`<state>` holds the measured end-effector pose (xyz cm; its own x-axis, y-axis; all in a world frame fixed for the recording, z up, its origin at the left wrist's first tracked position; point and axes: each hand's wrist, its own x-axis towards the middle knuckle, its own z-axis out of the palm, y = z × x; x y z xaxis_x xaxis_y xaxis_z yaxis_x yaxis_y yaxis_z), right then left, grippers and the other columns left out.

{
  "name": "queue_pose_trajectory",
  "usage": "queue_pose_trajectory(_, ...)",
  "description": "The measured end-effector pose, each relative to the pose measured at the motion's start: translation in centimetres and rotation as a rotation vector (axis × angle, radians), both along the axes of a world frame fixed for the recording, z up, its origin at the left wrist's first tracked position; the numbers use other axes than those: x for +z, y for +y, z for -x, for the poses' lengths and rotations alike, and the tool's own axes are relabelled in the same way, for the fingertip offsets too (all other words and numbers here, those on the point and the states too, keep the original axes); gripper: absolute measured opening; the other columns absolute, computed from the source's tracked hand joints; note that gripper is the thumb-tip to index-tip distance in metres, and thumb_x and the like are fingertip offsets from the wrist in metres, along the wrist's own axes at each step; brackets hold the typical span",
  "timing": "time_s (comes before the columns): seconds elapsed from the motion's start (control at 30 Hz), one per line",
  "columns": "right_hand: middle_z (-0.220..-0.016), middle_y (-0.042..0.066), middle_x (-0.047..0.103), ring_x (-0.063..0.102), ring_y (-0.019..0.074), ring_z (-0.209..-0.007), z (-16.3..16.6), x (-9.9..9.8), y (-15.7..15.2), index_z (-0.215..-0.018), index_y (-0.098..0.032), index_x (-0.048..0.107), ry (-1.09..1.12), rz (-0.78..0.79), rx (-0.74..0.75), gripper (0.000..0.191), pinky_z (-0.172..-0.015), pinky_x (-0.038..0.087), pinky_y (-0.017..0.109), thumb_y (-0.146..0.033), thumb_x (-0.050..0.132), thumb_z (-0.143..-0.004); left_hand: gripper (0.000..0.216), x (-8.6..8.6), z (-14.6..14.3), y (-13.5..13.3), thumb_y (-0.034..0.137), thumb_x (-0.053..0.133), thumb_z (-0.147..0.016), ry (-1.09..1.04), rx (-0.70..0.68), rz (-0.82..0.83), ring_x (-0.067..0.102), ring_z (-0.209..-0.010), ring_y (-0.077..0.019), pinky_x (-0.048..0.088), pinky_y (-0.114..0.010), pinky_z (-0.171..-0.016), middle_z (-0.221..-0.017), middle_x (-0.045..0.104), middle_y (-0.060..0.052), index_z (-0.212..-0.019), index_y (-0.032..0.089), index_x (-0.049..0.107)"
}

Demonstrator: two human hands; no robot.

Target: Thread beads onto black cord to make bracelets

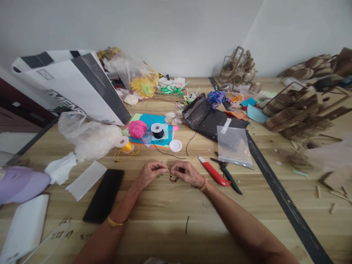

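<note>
Both hands meet over the middle of the wooden table, fingertips pinched and nearly touching. My left hand (152,172) is closed on one end of a small beaded bracelet, and my right hand (185,172) is closed on the other side. Dark, red and yellowish beads of the bracelet (173,179) hang below the fingers; the part between the fingertips is too small to make out. Just beyond the hands lie a white round lid (175,145) and a spool of black cord (157,131). A red utility knife (214,171) and green-handled pliers (231,179) rest right of my right hand.
A black phone (103,196) lies by my left forearm. Behind are a yellow thread spool (125,145), pink yarn (137,129), a clear zip bag (235,146) and a black bubble mailer (209,119). A white paper bag (74,88) stands back left; small wooden baskets (297,110) crowd the right.
</note>
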<state>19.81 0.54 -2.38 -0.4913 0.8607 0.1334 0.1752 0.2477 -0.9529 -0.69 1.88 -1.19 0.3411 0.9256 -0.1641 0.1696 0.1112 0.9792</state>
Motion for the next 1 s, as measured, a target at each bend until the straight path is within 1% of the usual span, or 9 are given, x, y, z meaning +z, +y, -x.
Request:
queue_pose_trajectory(0.23, -0.072, 0.003, 0.061, 0.048, 0.0099, -0.059, 0.01, 0.10, -0.01, -0.081, -0.012, 0.064, -0.001, -0.002, 0.008, 0.027, -0.055, 0.036, 0.021, -0.037, 0.057, -0.088, 0.020, -0.39, 0.00, 0.04, 0.033, 0.075, -0.065, 0.018, -0.018, -0.029, 0.066, -0.068, -0.0163, 0.052, -0.026, -0.066, -0.072, 0.074, -0.004, -0.074, 0.015, 0.073)
queue_pose_trajectory(0.47, -0.073, 0.003, 0.062, 0.050, 0.0104, -0.060, 0.07, 0.10, 0.00, -0.081, -0.012, 0.064, -0.006, -0.005, 0.014, 0.024, -0.056, 0.038, 0.022, -0.034, 0.057, -0.088, 0.017, -0.60, 0.00, -0.05, 0.030, 0.073, -0.068, 0.042, -0.044, -0.094, 0.059, -0.062, -0.0127, 0.046, -0.023, -0.058, -0.068, 0.070, -0.003, -0.075, 0.014, 0.073)
queue_pose_trajectory(0.67, -0.074, 0.004, 0.063, 0.052, 0.0110, -0.063, 0.06, 0.20, 0.00, -0.081, -0.012, 0.066, -0.004, -0.025, 0.015, 0.023, -0.057, 0.038, 0.021, -0.033, 0.057, -0.087, 0.015, -0.75, -0.33, -0.28, 0.026, 0.072, -0.069, 0.027, -0.064, -0.103, 0.061, -0.068, -0.0139, 0.048, -0.024, -0.065, -0.072, 0.069, -0.004, -0.076, 0.013, 0.072)
queue_pose_trajectory(0.8, -0.074, 0.004, 0.063, 0.052, 0.0109, -0.063, 0.05, 0.20, 0.01, -0.081, -0.013, 0.066, -0.009, -0.032, 0.019, 0.024, -0.056, 0.038, 0.021, -0.034, 0.057, -0.088, 0.014, -0.61, -0.44, -0.39, 0.026, 0.072, -0.069, 0.051, -0.064, -0.107, 0.058, -0.062, -0.0127, 0.046, -0.023, -0.061, -0.067, 0.067, -0.002, -0.073, 0.013, 0.069)
queue_pose_trajectory(1.0, -0.072, 0.003, 0.063, 0.051, 0.0104, -0.061, 0.06, 0.17, 0.02, -0.081, -0.012, 0.067, -0.021, -0.016, 0.019, 0.024, -0.056, 0.037, 0.021, -0.034, 0.058, -0.087, 0.015, -0.64, -0.44, -0.40, 0.026, 0.072, -0.069, 0.079, -0.063, -0.124, 0.056, -0.061, -0.0124, 0.043, -0.023, -0.059, -0.064, 0.065, -0.002, -0.069, 0.012, 0.067)
